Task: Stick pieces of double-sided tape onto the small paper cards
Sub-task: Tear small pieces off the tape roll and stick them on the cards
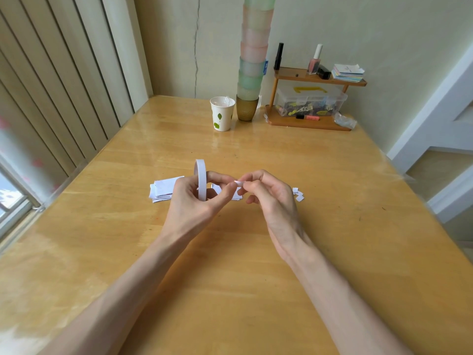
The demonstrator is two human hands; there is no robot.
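Note:
My left hand [194, 201] holds a white roll of double-sided tape [201, 179] upright above the middle of the wooden table [230, 290], fingers curled through and around it. My right hand [271, 198] pinches the free end of the tape [239, 183] between thumb and forefinger, close to my left fingertips. A stack of small paper cards [163, 188] lies on the table behind my left hand. More cards [236, 196] lie partly hidden under both hands. A few tiny white bits [299, 194] lie to the right of my right hand.
A paper cup [222, 114] with a leaf print stands at the back, beside a tall stack of coloured cups [253, 62]. A wooden shelf [314, 78] with a plastic box, bottles and note pads stands at the back right. Blinds hang along the left.

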